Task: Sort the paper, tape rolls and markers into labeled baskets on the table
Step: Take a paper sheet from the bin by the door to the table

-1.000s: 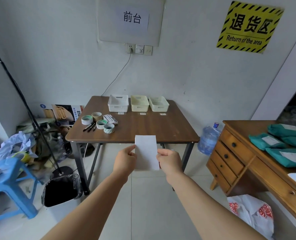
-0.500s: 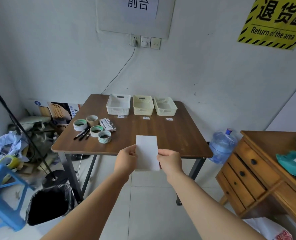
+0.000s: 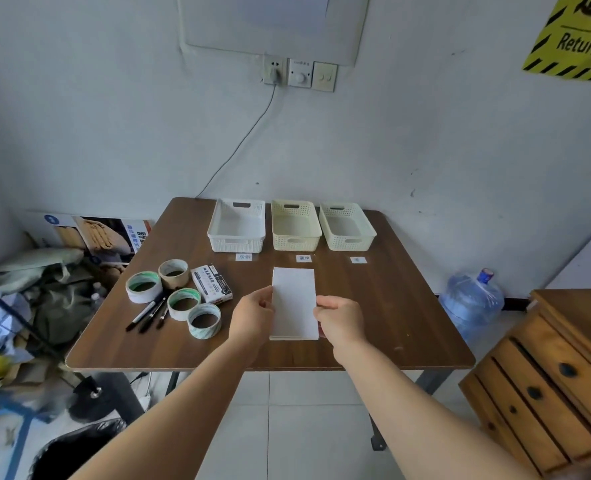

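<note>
Left grip [image 3: 252,315] and right grip [image 3: 342,320] pinch the paper stack [image 3: 294,303] by its side edges, over the counter [image 3: 391,306]. Baskets [image 3: 296,242] stand beyond it; tape rolls [image 3: 143,287] and markers [image 3: 147,311] lie left of the left grip.

Returns area of a storeroom, yellow hazard sign [image 3: 578,39], water jug [image 3: 470,303], wooden drawers [image 3: 543,393]

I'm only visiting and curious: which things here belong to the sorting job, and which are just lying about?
Job: paper stack, pinched by left hand and right hand; four tape rolls; markers; marker box; three baskets.
Lying about: water jug, wooden drawers, black bin, yellow sign.
</note>
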